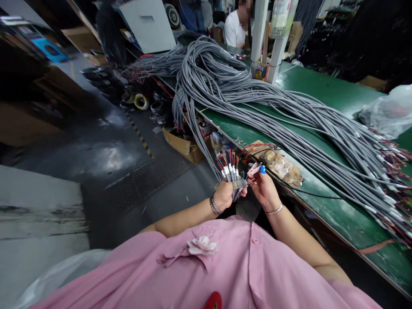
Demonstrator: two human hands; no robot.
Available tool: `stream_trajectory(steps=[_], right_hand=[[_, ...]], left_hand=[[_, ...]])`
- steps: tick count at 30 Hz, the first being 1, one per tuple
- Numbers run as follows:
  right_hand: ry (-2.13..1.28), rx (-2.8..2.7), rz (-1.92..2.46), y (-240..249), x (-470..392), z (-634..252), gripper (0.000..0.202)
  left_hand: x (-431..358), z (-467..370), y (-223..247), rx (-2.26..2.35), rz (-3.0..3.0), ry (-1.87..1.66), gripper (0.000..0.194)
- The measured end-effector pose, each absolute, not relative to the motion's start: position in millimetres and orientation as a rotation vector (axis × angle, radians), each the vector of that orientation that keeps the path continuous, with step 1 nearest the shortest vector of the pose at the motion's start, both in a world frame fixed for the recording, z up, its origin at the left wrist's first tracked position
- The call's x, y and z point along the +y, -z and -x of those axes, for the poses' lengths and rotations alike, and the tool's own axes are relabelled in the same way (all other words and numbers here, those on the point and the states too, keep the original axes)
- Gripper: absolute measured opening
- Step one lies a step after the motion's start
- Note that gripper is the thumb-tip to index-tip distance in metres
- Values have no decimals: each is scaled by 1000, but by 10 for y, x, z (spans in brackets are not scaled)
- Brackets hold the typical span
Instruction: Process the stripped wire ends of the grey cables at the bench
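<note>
My left hand (pixel 224 195) is wrapped round a bundle of grey cables (pixel 230 173), whose white-banded ends fan upward with coloured wires showing. One cable end (pixel 242 184) lies crosswise over the bundle and points right, toward my other hand. My right hand (pixel 264 189) is closed just right of it, fingers pinched by the thin coloured wires, with a blue cover on one fingertip. A small pink tool (pixel 254 170) sticks out from those fingers. Grey cables run from the held bundle up to the table.
A large pile of grey cables (pixel 219 86) stretches across the green table (pixel 322 88). A tape-wrapped block (pixel 279 165) sits at its near edge. Below are a cardboard box (pixel 185 146) and tape rolls. Another person (pixel 234 28) is behind the table.
</note>
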State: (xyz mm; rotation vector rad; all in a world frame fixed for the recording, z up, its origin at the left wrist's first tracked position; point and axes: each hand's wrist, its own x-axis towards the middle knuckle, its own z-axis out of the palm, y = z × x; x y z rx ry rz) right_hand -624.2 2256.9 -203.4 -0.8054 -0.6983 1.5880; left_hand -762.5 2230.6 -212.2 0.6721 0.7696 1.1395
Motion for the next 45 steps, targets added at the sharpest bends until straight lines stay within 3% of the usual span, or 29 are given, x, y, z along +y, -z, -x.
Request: stream_trajectory(steps=[9,15,35,45], right_hand=[[-1805,-713,800,1947,22515,6192,51],[-1766,-687,810,1908,22546,6175,36],[-1581,-749,745,1982,22601,6255,31],[-1817,-704,751,2002,22544,6187,57]], left_hand=[[22208,7667,2067,763,-717,-1190,23],[22164,7671,2038,731,-743,-1280,19],[22364,7656,2162,695,-701,-1140,21],[22288,7695,2125,690,-759,-1185,23]])
